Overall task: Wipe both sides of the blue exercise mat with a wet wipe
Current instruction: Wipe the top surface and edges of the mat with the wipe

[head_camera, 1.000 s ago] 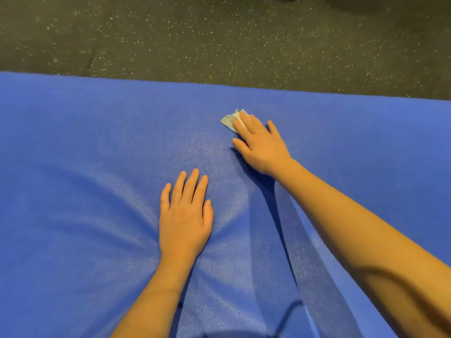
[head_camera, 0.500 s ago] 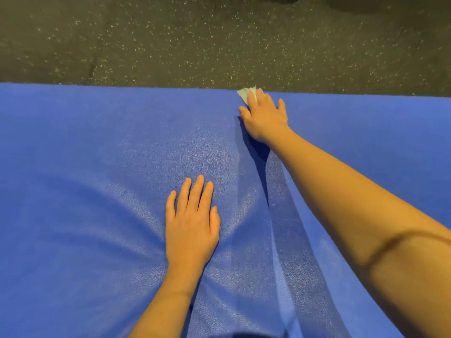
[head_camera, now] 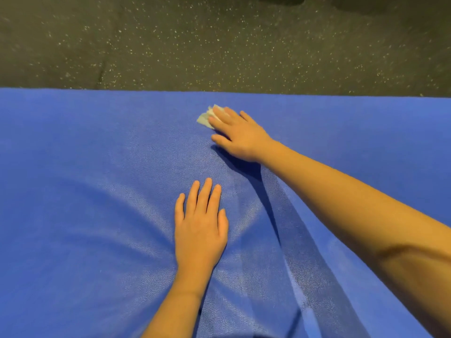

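The blue exercise mat lies flat and fills the lower two thirds of the view. My right hand presses a crumpled white wet wipe onto the mat with straight fingers, a little short of the mat's far edge. Only the wipe's left part shows past my fingertips. My left hand rests palm down on the mat nearer to me, fingers straight and together. The mat dents and creases around it.
Dark speckled rubber floor runs beyond the mat's far edge. A darker damp-looking streak runs along the mat under my right forearm.
My right hand pushed the wipe out to the mat's far edge, then drew it back toward me and to the left. My left hand stayed planted.
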The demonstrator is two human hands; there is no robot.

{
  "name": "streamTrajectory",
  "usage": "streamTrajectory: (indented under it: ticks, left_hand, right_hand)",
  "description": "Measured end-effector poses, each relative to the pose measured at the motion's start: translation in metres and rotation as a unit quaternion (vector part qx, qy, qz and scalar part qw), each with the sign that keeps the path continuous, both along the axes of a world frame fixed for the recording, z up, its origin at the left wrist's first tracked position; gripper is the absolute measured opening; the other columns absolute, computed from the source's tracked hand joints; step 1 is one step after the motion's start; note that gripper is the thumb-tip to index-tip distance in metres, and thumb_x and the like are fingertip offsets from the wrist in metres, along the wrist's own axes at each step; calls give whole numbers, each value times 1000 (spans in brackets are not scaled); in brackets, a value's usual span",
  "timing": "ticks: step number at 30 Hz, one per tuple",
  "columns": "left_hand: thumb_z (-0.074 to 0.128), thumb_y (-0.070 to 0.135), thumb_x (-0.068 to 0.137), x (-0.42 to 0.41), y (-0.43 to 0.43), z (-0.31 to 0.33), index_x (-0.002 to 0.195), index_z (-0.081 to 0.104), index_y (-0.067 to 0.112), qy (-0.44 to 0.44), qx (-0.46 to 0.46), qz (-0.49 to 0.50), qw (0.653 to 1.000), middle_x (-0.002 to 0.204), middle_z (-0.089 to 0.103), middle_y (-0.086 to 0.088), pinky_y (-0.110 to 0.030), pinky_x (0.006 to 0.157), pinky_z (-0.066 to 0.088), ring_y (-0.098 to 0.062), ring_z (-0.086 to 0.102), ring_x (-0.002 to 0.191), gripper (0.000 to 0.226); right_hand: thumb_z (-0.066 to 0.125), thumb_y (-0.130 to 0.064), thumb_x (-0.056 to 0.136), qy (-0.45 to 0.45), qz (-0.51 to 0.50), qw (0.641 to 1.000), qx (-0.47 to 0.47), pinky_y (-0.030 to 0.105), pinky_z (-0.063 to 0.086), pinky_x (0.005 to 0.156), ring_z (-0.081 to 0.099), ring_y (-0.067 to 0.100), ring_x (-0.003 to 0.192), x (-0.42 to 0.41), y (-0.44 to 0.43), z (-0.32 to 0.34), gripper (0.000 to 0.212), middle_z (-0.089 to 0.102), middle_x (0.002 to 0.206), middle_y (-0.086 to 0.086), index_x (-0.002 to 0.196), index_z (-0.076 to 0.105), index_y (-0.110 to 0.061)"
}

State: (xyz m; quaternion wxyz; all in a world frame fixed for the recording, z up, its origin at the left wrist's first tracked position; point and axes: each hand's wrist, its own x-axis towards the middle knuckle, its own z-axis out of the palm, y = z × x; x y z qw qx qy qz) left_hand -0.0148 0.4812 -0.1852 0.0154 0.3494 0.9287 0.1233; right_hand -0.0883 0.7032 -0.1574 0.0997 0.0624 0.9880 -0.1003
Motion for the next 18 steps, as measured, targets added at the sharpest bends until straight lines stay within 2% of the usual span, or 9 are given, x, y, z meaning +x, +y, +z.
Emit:
streamTrajectory:
  ticks: [2, 5, 6, 8, 10, 11, 14, 16, 18]
  left_hand:
    - [35, 32, 94, 0, 1, 1, 137, 54, 16, -3, 3, 1, 1000, 149, 45, -3, -50, 112, 28, -25, 37, 140, 49]
    - [36, 31, 94, -1, 1, 1, 137, 54, 16, -1, 9, 2, 1000, 149, 45, -3, -50, 112, 28, -26, 37, 140, 49]
    - [36, 31, 94, -1, 0, 1, 137, 54, 15, 1, 11, 3, 1000, 148, 45, -3, -50, 112, 28, -26, 37, 140, 49]
    - [36, 31, 94, -1, 0, 0, 136, 55, 15, 7, 9, 3, 1000, 148, 46, -3, -50, 112, 28, -26, 38, 139, 49]
    - [36, 31, 93, -1, 1, -1, 136, 55, 14, 10, 6, 1, 1000, 147, 47, -4, -49, 112, 28, -27, 39, 138, 49]
    - [36, 31, 93, -2, 1, -1, 136, 55, 14, 10, 8, 2, 1000, 147, 47, -4, -49, 112, 28, -26, 40, 138, 50]
    - [36, 31, 93, -2, 2, -1, 135, 56, 13, 12, 17, 6, 1000, 146, 48, -4, -48, 112, 27, -26, 40, 138, 49]
    - [37, 30, 92, -2, 1, -1, 134, 56, 11, 16, 28, 9, 999, 145, 49, -5, -48, 112, 28, -26, 41, 137, 49]
    - [38, 28, 91, -1, 0, -2, 132, 57, 8, 23, 40, 15, 999, 143, 51, -8, -47, 111, 27, -28, 43, 135, 49]
  right_hand:
    - [27, -40, 101, 5, -5, 1000, 23, 44, 5, 116, 9, 17, 145, 13, 14, -1, 52, 7, 160, -4, 151, 18, -25]
    - [24, -38, 101, 11, -152, 988, 11, 48, 7, 116, 12, 19, 144, 16, 23, -5, 50, 10, 159, -1, 149, 22, -22]
    - [25, -39, 100, 21, -165, 986, 0, 50, 10, 115, 12, 20, 144, 19, 14, -6, 52, 11, 159, 0, 148, 22, -21]
    - [27, -42, 98, 24, -92, 995, -16, 48, 11, 115, 11, 20, 145, 32, -10, -6, 56, 10, 159, 0, 150, 22, -21]
    - [25, -44, 97, 16, 10, 1000, -10, 43, 6, 116, 9, 20, 146, 57, -21, -3, 58, 9, 159, -3, 151, 20, -23]
    - [24, -44, 97, 14, 27, 1000, 3, 42, 5, 116, 9, 19, 146, 65, -16, -1, 58, 9, 159, -4, 151, 20, -23]
    - [27, -39, 101, 14, -81, 996, 41, 44, 4, 116, 10, 20, 145, 68, -1, -4, 52, 10, 159, -3, 150, 21, -23]
    - [24, -44, 97, 26, -140, 990, 17, 45, 8, 115, 13, 23, 145, 66, -17, -7, 57, 12, 159, 2, 149, 24, -20]
    - [17, -51, 89, 42, -88, 995, -23, 44, 11, 114, 17, 26, 144, 75, -41, -9, 69, 16, 158, 6, 147, 29, -16]
